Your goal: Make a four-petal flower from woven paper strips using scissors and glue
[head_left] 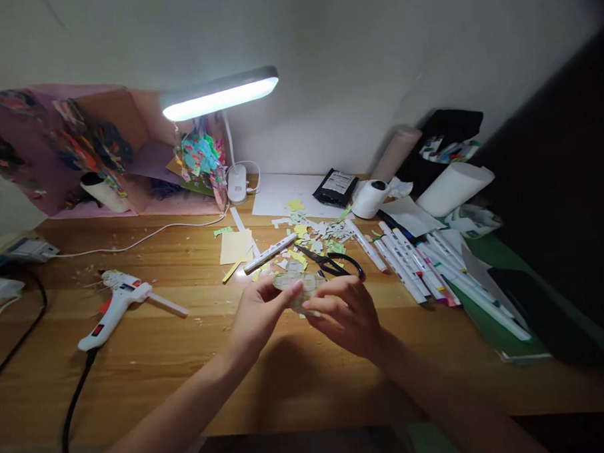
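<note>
- left hand [256, 315]: thumb on top, fingers behind, pinching the left part of a pale green paper cutout [285, 279]
- right hand [348, 314]: fingertips gripping the right edge of the same cutout; hands close together, cutout bridging them; its exact outline partly hidden by fingers
- cutout position: above the front-middle of the wooden desk [213, 370], on the near side of the scrap pile
- black-handled scissors [323, 259]: on the desk just beyond the right hand; blades point away and left, into the paper scraps [335, 230]; scraps are white, green and yellow
- capped white marker [270, 253]: lying slantwise just beyond the left hand, far end near the scissor tips; cream paper square [235, 247] to its left
- white hot glue gun [113, 311]: on its side, well left of the hands; glue stick [168, 304] protruding from its rear; black cord runs to the front edge
- row of white markers [404, 269]: right of the scissors, fanned out; more on a green board [486, 325]
- back of desk: lit LED desk lamp [221, 96]; black pouch [335, 187]; white thread spool [369, 200]; pink open box [181, 206] at left
</note>
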Available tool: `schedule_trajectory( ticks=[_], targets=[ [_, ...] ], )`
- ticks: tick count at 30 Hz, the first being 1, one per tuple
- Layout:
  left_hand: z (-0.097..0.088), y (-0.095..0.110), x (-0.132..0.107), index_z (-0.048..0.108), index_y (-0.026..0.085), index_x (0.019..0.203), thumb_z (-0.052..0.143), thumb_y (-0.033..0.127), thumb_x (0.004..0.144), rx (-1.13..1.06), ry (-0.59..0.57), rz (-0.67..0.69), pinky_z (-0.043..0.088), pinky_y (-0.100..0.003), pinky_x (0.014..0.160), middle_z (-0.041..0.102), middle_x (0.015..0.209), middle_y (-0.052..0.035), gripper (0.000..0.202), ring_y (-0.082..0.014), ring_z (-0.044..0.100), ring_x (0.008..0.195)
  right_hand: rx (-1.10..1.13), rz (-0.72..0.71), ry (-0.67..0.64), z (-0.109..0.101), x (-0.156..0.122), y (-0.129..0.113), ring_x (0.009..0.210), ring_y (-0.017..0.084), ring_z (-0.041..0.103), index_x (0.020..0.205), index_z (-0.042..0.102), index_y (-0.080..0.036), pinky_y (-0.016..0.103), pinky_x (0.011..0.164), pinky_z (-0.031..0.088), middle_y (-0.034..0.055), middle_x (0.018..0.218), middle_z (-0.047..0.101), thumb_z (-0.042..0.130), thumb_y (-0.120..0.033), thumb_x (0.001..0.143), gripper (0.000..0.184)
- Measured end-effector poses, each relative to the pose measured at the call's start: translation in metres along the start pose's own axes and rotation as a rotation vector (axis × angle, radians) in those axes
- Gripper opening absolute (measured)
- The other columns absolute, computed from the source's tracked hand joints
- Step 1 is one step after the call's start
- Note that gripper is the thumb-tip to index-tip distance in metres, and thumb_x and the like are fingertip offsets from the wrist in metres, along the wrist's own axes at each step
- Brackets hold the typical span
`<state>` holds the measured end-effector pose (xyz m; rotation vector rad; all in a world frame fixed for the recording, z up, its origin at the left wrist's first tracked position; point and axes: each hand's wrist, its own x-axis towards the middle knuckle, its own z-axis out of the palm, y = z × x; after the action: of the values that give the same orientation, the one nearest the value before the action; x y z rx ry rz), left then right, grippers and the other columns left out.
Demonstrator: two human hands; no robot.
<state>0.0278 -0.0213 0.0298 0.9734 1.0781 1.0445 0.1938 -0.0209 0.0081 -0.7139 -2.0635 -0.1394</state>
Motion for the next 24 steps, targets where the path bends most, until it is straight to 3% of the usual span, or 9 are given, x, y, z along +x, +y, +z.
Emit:
schedule_trajectory(
  ticks=[2,6,9,13,18,24],
  targets=[
    [-0.006,-0.003,0.009,0.066,0.013,0.081,0.072,0.040,0.069,0.014,0.013,0.007,0.047,-0.025,0.069,0.069,0.080,-0.0038,0.030,-0.0143,0.061,0.071,0.158,0.150,-0.068,0.001,0.001,0.006,0.079,0.017,0.055,0.092,0.060,-0.025,0.031,0.073,0.046,0.0013,0.083,0.060,0.073,-0.025,0.071,0.025],
    [-0.016,-0.017,0.017,0.064,0.014,0.084,0.067,0.039,0.075,0.113,-0.037,0.055,0.047,-0.025,0.069,0.067,0.082,-0.0035,0.027,-0.0149,0.060,0.074,0.488,0.726,-0.082,0.005,0.002,0.020,0.081,0.017,0.056,0.099,0.058,-0.023,0.030,0.069,0.046,0.0029,0.090,0.059,0.064,-0.034,0.080,0.022],
    [-0.016,-0.026,0.015,0.062,0.014,0.083,0.063,0.038,0.078,0.192,-0.097,0.043,0.046,-0.026,0.070,0.065,0.082,-0.0040,0.024,-0.0163,0.059,0.077,0.690,0.999,-0.193,0.012,0.000,0.027,0.075,0.016,0.058,0.092,0.063,-0.021,0.028,0.065,0.046,0.0027,0.084,0.063,0.065,-0.037,0.079,0.021],
    [-0.015,-0.029,0.012,0.062,0.014,0.086,0.062,0.038,0.079,0.229,-0.146,0.010,0.045,-0.025,0.067,0.064,0.082,-0.0044,0.024,-0.0161,0.057,0.076,0.838,1.108,-0.263,0.018,-0.003,0.027,0.068,0.015,0.058,0.076,0.065,-0.020,0.027,0.063,0.045,0.0002,0.074,0.064,0.069,-0.034,0.075,0.015],
    [-0.016,-0.035,0.015,0.061,0.012,0.080,0.062,0.042,0.078,0.229,-0.063,-0.002,0.041,-0.024,0.060,0.060,0.074,-0.0033,0.030,-0.0139,0.052,0.066,0.862,1.096,-0.310,0.018,-0.002,0.019,0.068,0.014,0.057,0.071,0.064,-0.019,0.026,0.063,0.044,-0.0003,0.071,0.063,0.069,-0.034,0.074,0.016],
    [-0.018,-0.038,0.017,0.061,0.011,0.077,0.065,0.041,0.075,0.221,-0.066,-0.002,0.038,-0.022,0.056,0.057,0.067,-0.0008,0.030,-0.0109,0.047,0.060,0.855,1.165,-0.277,0.020,-0.003,0.016,0.069,0.015,0.059,0.083,0.066,-0.020,0.026,0.061,0.047,0.0004,0.075,0.065,0.076,-0.036,0.066,0.026]
  ],
)
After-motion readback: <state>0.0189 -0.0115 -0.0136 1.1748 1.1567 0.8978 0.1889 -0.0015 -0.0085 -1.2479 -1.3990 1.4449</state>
